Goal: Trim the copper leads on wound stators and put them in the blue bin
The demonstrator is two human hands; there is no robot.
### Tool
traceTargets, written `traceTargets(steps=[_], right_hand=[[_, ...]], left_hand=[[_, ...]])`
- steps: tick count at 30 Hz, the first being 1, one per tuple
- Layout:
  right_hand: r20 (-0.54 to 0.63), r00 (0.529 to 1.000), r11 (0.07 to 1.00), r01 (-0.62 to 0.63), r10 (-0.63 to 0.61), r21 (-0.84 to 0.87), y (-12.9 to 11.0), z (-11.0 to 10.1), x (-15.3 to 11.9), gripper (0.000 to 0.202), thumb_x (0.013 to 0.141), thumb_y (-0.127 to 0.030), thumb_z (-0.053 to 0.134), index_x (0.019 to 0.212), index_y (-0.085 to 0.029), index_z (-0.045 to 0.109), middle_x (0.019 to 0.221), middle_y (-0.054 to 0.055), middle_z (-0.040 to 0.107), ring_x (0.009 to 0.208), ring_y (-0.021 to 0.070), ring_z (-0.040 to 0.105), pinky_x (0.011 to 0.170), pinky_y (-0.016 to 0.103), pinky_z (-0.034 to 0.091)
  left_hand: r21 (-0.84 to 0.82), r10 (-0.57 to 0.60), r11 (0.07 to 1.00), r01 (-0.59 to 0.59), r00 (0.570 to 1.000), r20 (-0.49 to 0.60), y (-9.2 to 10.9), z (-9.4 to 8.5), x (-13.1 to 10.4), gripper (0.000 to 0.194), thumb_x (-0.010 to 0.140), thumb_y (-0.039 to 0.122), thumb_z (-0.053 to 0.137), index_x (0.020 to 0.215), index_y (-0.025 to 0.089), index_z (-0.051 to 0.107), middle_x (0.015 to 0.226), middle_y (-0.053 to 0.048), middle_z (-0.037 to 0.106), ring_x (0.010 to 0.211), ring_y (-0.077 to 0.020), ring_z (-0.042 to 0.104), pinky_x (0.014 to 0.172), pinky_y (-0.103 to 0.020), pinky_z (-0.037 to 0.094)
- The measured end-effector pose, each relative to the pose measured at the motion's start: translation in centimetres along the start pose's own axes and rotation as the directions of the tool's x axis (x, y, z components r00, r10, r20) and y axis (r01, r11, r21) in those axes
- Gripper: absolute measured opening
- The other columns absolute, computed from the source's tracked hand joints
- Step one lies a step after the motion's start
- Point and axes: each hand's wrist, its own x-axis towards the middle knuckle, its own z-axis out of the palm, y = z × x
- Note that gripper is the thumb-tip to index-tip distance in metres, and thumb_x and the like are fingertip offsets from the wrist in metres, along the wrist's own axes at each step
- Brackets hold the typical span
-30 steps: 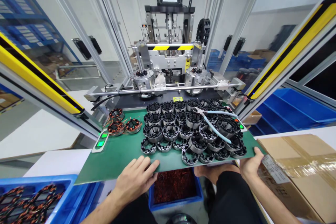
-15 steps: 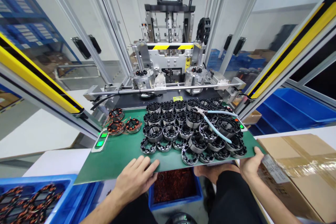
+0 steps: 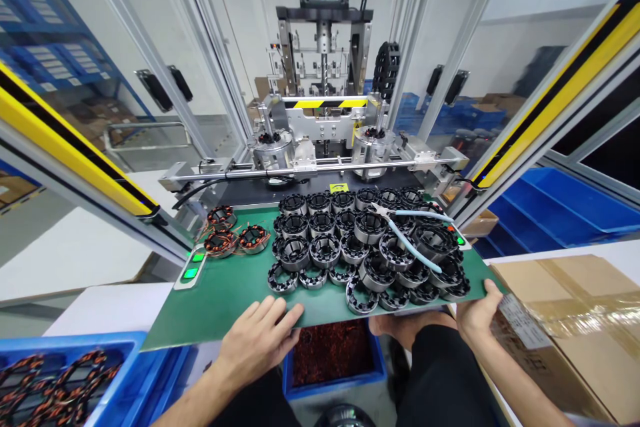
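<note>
My left hand [image 3: 263, 333] rests on the front edge of the green tabletop [image 3: 220, 313], fingers loosely bent over it, holding nothing. At the right front corner, my right hand [image 3: 477, 310] grips the tabletop's edge, thumb on top and the other fingers mostly hidden below. Between them stand several stacked motor stator cores [image 3: 325, 250], grey rings with black insulation. A pair of pliers [image 3: 407, 240] with light-blue handles lies on the stack. Stators wound with copper wire [image 3: 253, 239] sit at the left, loose wire ends sticking out.
A machine behind the tabletop has two metal fixtures [image 3: 274, 150] and a striped bar [image 3: 325, 103]. Green-lit buttons [image 3: 191, 273] flank the tabletop. A blue bin of wound stators [image 3: 127, 350] is lower left, a bin of copper scraps [image 3: 333, 380] below, a carton [image 3: 575, 280] right.
The machine's striped bar and the parts attached to it sit lower in the picture. Both hands, the stators and the pliers have stayed in place.
</note>
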Motion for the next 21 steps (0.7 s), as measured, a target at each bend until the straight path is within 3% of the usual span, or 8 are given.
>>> traceTargets(steps=[8, 13, 21], right_hand=[[0.022, 0.999, 0.999, 0.04, -0.04, 0.01, -0.04, 0.02, -0.04, 0.04, 0.07, -0.051, 0.064, 0.099, -0.023, 0.062, 0.115, 0.005, 0.075, 0.133, 0.027, 0.061, 0.11, 0.041, 0.056], [0.002, 1.0, 1.0, -0.001, 0.001, -0.007, -0.29, 0.22, -0.22, 0.04, 0.07, -0.053, 0.062, 0.097, -0.023, 0.064, 0.115, 0.002, 0.076, 0.135, 0.0253, 0.06, 0.117, 0.04, 0.051], [-0.003, 1.0, 1.0, -0.025, 0.025, 0.002, -0.38, 0.3, -0.39, 0.037, 0.077, -0.048, 0.058, 0.103, -0.024, 0.067, 0.119, 0.001, 0.076, 0.133, 0.0237, 0.062, 0.114, 0.04, 0.054]], left_hand=[[-0.001, 0.002, 1.0, -0.002, 1.0, -0.008, 0.08, -0.14, 0.21, 0.02, 0.105, 0.031, 0.054, 0.116, 0.022, 0.067, 0.093, -0.005, 0.064, 0.09, -0.023, 0.058, 0.081, -0.035, 0.041], [0.002, 0.001, 1.0, -0.001, 1.0, -0.004, 0.07, -0.26, 0.34, 0.02, 0.106, 0.029, 0.053, 0.117, 0.022, 0.067, 0.094, -0.005, 0.064, 0.091, -0.023, 0.058, 0.082, -0.035, 0.041], [-0.003, 0.004, 1.0, -0.004, 1.0, -0.017, 0.1, -0.18, 0.38, 0.019, 0.105, 0.029, 0.054, 0.116, 0.022, 0.067, 0.094, -0.005, 0.064, 0.09, -0.0232, 0.058, 0.082, -0.035, 0.041]])
